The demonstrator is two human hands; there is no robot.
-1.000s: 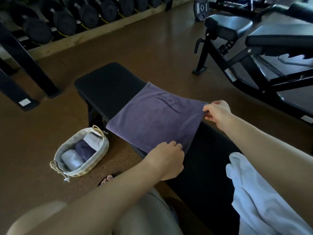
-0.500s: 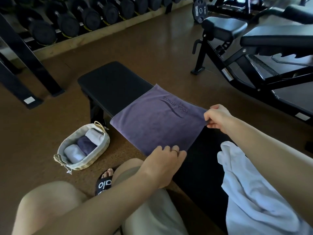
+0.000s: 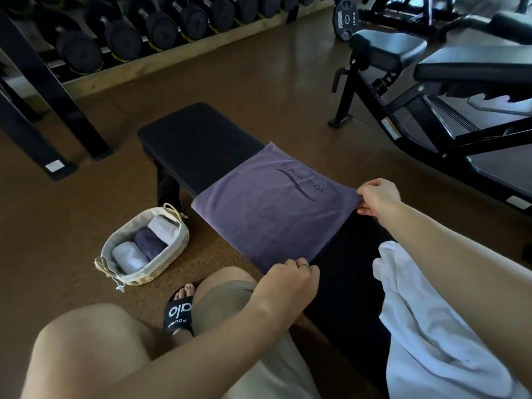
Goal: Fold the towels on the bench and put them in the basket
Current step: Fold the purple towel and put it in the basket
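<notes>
Your left hand (image 3: 288, 283) fingers (image 3: 302, 266) pinch the purple towel's (image 3: 267, 214) near corner; your right hand (image 3: 378, 197) pinches the far-side corner. The towel lies flat across the counter (image 3: 201, 145), stretching away from both hands, so neither is nearer. Its print reads "YOGA FITNESS". The basket (image 3: 175, 251) sits on the floor, left; your slide (image 3: 180, 312) reads "alo".

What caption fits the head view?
Both hands, left and right, pinch a purple towel flat on the bench.
</notes>
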